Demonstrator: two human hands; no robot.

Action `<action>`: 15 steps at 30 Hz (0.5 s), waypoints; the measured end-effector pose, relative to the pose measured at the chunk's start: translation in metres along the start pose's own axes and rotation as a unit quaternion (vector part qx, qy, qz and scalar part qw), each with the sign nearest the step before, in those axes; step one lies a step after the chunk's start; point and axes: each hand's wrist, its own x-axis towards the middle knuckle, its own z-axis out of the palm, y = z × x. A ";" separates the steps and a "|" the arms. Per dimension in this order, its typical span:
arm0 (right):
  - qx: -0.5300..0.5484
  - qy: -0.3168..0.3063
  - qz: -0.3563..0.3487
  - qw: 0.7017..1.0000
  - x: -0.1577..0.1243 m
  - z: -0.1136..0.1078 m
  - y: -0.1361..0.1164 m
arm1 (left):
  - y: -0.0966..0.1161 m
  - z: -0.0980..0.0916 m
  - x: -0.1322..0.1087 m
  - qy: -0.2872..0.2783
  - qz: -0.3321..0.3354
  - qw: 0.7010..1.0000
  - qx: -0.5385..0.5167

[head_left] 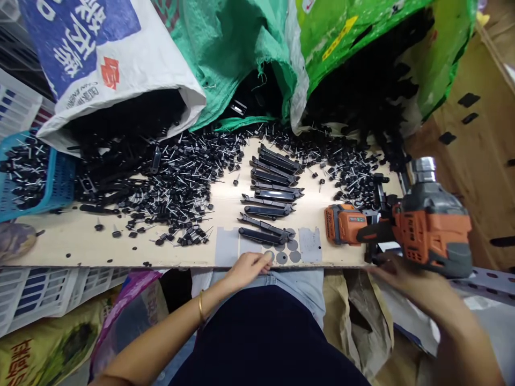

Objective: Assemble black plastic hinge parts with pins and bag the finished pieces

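Observation:
My left hand [250, 269] is at the front edge of the wooden bench, its fingers curled together by several grey round discs [295, 256]; whatever they pinch, if anything, is hidden. Just beyond lies a column of long black plastic clip-like parts [271, 194], laid side by side. My right hand [396, 272] is at the bench edge on the right, blurred, below an orange and black cordless power tool [430, 230]. Its fingers are partly hidden, and I cannot tell whether they touch the tool or the dark parts beside it. The tool's battery [345, 224] points left.
Heaps of black-headed metal pins [173, 187] cover the bench's left and back. Open white [132, 69], teal [233, 48] and green [333, 32] sacks of black parts stand behind. A blue basket [60, 182] of pins is at left. Grey rectangular patches [227, 246] lie near the front edge.

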 end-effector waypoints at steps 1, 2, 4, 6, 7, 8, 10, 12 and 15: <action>0.026 -0.100 -0.029 0.994 -0.002 0.001 -0.015 | 0.000 -0.003 0.002 -0.027 -0.088 0.992 -0.088; 0.065 -0.199 -0.076 0.975 0.003 0.004 -0.034 | 0.000 -0.007 0.007 -0.046 -0.153 0.973 -0.165; 0.116 -0.225 -0.160 0.954 0.033 0.013 -0.077 | 0.003 -0.015 0.022 -0.068 -0.229 0.937 -0.254; 0.091 -0.061 -0.166 0.980 0.085 0.024 -0.116 | 0.005 -0.019 0.036 -0.075 -0.264 0.922 -0.272; 0.061 0.028 -0.142 0.988 0.115 0.030 -0.130 | 0.006 -0.020 0.042 -0.075 -0.270 0.921 -0.272; 0.039 0.074 -0.117 0.990 0.145 0.036 -0.140 | 0.006 -0.020 0.046 -0.072 -0.271 0.921 -0.272; 0.034 0.076 -0.079 0.993 0.197 0.047 -0.150 | 0.004 -0.019 0.047 -0.065 -0.260 0.923 -0.276; 0.047 0.041 -0.059 0.996 0.228 0.057 -0.151 | 0.002 -0.018 0.041 -0.063 -0.251 0.929 -0.263; 0.069 0.064 -0.058 0.994 0.224 0.066 -0.141 | 0.011 -0.020 0.027 -0.094 -0.214 0.959 -0.163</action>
